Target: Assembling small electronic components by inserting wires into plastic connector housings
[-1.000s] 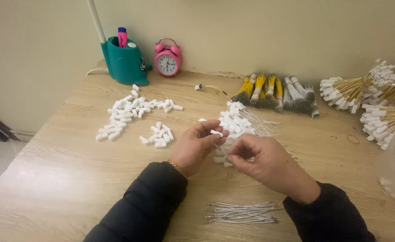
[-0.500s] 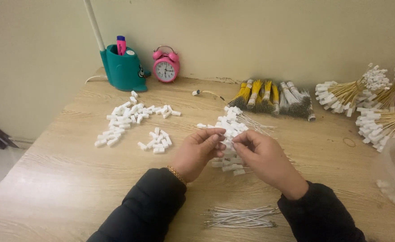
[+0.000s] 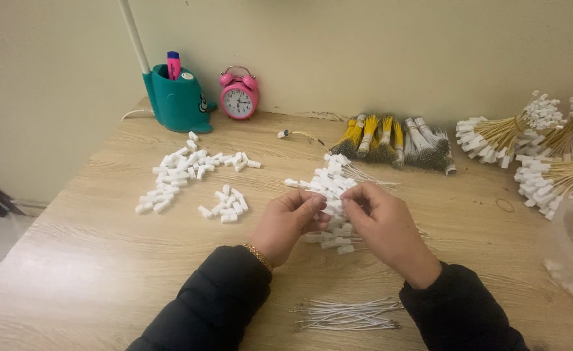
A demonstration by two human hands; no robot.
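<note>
Hands close together over table centre, left hand (image 3: 291, 221) and right hand (image 3: 378, 221) both pinched on one small white plug (image 3: 330, 207) above plug heap (image 3: 333, 188); risk: slip dropping plug into heap, or sleeve scattering wires (image 3: 348, 314) near edge.

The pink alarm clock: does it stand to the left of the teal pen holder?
No, the pink alarm clock stands just right of the teal pen holder, against the wall.

Small white plastic connectors (image 3: 195, 172) are lying upper left on the pale wood-grain bench (image 3: 78, 260); round pink alarm clock (image 3: 238, 99) beside teal plastic holder (image 3: 177, 101); yellow wire bundles (image 3: 371, 136) upper centre.
</note>
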